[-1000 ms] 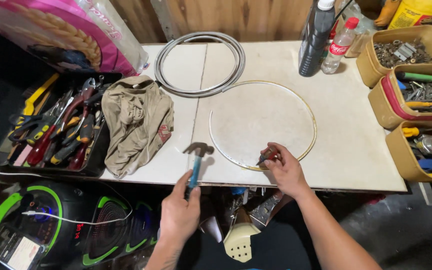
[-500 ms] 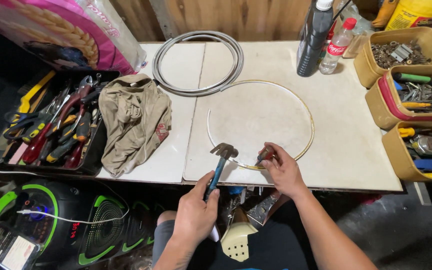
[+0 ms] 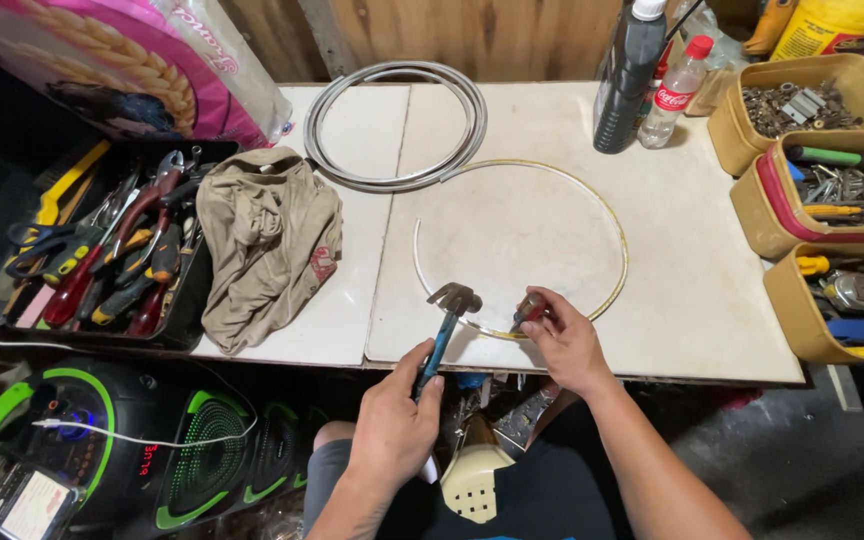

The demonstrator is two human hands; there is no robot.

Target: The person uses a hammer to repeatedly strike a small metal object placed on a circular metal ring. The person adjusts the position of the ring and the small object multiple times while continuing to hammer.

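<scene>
Since a moment ago the hammer point(image 3: 444, 325) has swung right, its head now beside the thin metal hoop point(image 3: 612, 225) lying on the counter point(image 3: 692, 300). Left hand point(image 3: 397, 420) grips the handle; right hand point(image 3: 564, 340) pinches the hoop's near edge (light, springy, likely easy to kink).

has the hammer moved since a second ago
Yes. The blue-handled metal hammer in the left hand has shifted right along the white table's near edge, from nearer the crumpled khaki cloth to the thin metal hoop's rim.
</scene>
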